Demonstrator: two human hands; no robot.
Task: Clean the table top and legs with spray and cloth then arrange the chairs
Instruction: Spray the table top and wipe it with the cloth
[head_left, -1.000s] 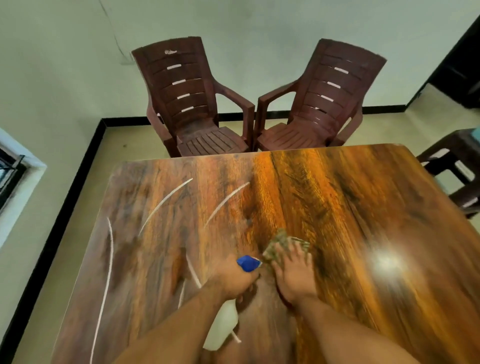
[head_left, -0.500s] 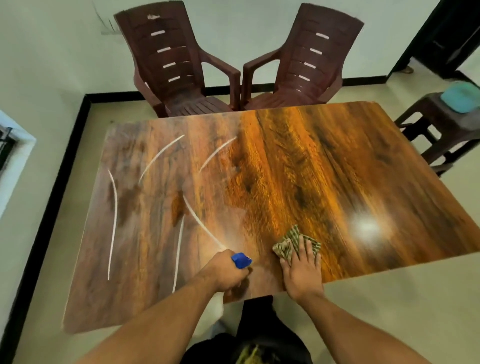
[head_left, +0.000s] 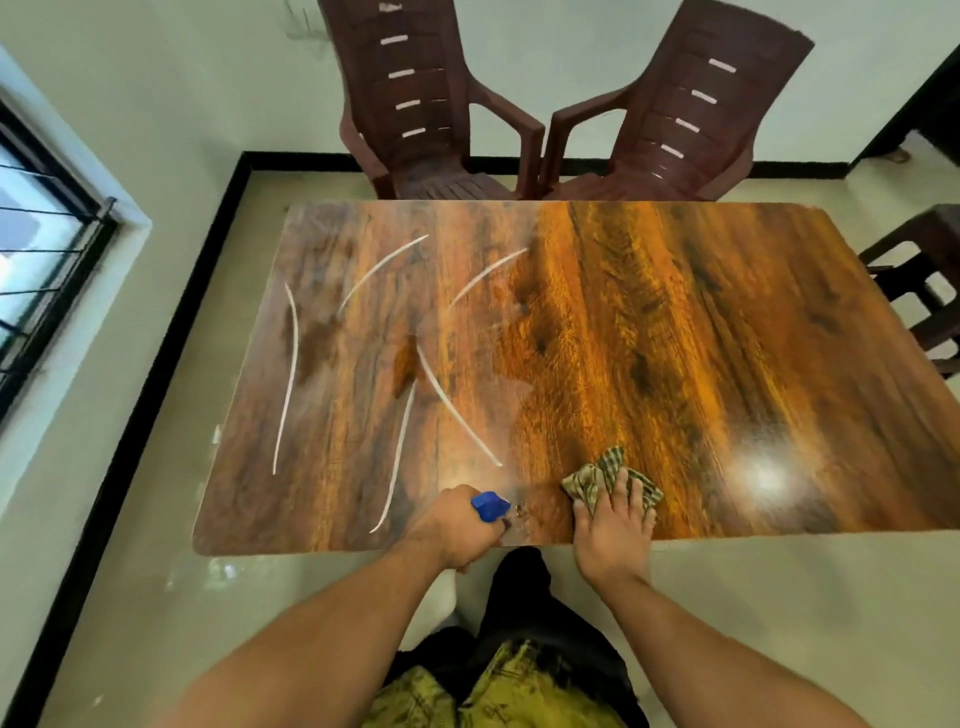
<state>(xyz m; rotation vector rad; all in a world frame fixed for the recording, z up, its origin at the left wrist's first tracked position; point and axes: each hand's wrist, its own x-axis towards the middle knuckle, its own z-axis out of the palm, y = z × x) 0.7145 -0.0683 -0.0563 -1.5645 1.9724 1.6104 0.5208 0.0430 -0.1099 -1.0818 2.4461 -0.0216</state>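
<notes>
A glossy wood-grain table top (head_left: 649, 322) fills the middle of the head view, with several white curved streaks on its left half. My left hand (head_left: 454, 527) grips a spray bottle (head_left: 489, 505) at the near edge; its blue nozzle points over the table and its white body hangs below my fist. My right hand (head_left: 613, 530) presses flat on a crumpled checked cloth (head_left: 597, 478) near the front edge. Two dark red plastic chairs, one on the left (head_left: 415, 104) and one on the right (head_left: 685, 114), stand side by side behind the far edge.
A dark stool (head_left: 930, 280) stands off the table's right end. A barred window (head_left: 36, 270) is in the left wall. Pale floor with a black skirting line surrounds the table. A bright light glare sits on the table's right front.
The view has pulled back from the table, showing its near edge and the floor. My right hand has drawn the cloth toward the front edge. My left hand with the bottle now sits at that edge.
</notes>
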